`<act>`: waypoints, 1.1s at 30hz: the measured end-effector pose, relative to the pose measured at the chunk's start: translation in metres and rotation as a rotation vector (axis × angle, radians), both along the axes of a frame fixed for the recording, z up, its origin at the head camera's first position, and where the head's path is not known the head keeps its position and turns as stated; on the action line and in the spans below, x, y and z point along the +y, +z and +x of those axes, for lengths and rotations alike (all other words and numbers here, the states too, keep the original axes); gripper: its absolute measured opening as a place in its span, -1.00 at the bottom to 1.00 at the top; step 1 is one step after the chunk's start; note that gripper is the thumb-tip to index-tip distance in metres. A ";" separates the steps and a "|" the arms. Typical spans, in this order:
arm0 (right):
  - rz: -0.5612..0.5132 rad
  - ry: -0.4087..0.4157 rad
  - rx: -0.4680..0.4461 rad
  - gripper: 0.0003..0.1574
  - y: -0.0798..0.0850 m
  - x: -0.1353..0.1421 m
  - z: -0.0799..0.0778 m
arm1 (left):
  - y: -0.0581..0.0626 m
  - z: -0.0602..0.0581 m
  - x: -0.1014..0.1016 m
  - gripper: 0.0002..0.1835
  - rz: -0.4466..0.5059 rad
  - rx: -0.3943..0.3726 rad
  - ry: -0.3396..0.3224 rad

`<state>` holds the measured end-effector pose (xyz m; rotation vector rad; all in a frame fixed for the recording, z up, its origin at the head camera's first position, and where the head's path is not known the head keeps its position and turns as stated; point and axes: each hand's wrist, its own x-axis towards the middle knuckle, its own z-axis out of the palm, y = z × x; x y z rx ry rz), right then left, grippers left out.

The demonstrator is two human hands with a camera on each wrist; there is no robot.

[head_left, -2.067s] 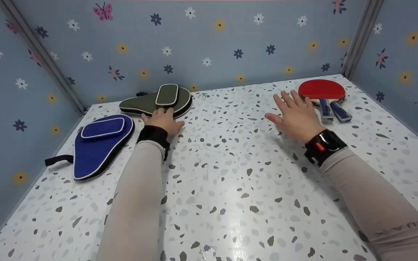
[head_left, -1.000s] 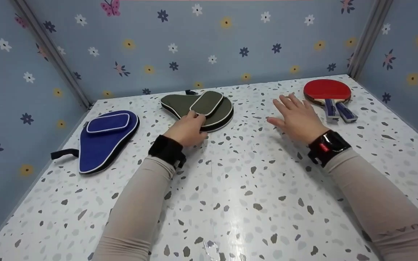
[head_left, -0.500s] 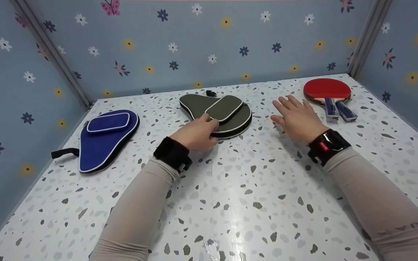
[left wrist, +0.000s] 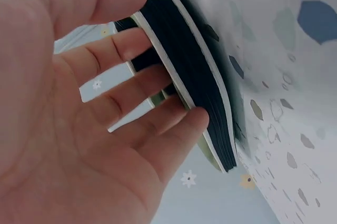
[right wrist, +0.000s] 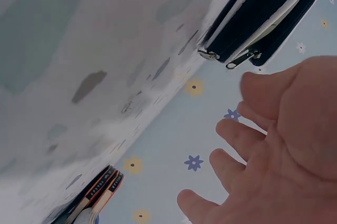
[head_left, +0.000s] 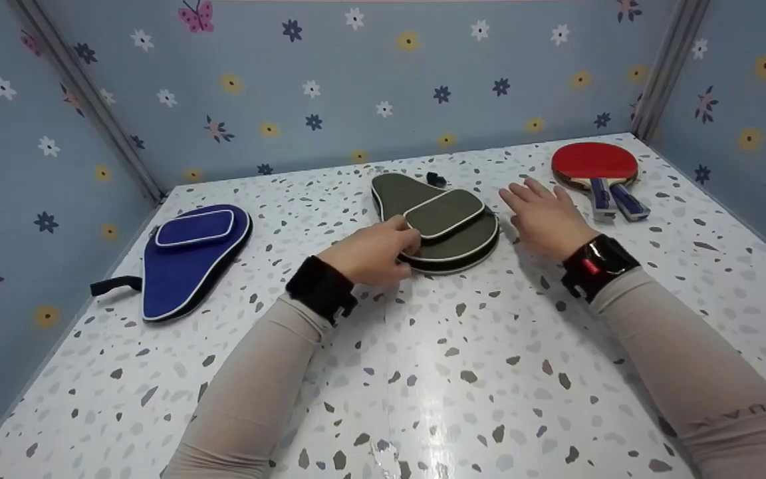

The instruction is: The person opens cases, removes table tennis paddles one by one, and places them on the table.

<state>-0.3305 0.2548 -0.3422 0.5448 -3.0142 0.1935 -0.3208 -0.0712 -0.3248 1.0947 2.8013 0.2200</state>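
Note:
An olive-green paddle case with white piping lies flat on the speckled table, near the middle at the back. My left hand grips its left edge. In the left wrist view the thumb is over the case and the fingers press its rim. My right hand hovers open with fingers spread just right of the case, not touching it. The right wrist view shows the case's zipper end ahead of those fingers.
A blue paddle case with a black strap lies at the left. Two paddles, red face up with blue handles, lie at the back right corner. Floral blue walls close in the left, back and right sides.
My left hand has dragged the olive case rightward from beside the blue case toward the table's middle, turning it as it went. The right hand has barely moved.

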 end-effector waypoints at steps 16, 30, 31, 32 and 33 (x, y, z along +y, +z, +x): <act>0.001 0.060 -0.020 -0.42 -0.005 0.005 -0.009 | 0.008 0.002 0.005 -0.80 0.018 -0.002 -0.065; -0.102 0.117 -0.042 -0.62 -0.010 0.011 -0.007 | 0.004 -0.014 0.050 -0.29 0.044 -0.013 0.051; -0.099 0.119 -0.037 -0.67 -0.009 0.010 -0.007 | 0.003 -0.014 0.050 -0.31 0.033 0.002 0.050; -0.093 0.119 -0.033 -0.71 -0.009 0.009 -0.007 | 0.002 -0.015 0.049 -0.34 0.023 0.018 0.050; -0.084 0.117 -0.029 -0.73 -0.008 0.008 -0.008 | 0.001 -0.016 0.048 -0.36 0.015 0.032 0.050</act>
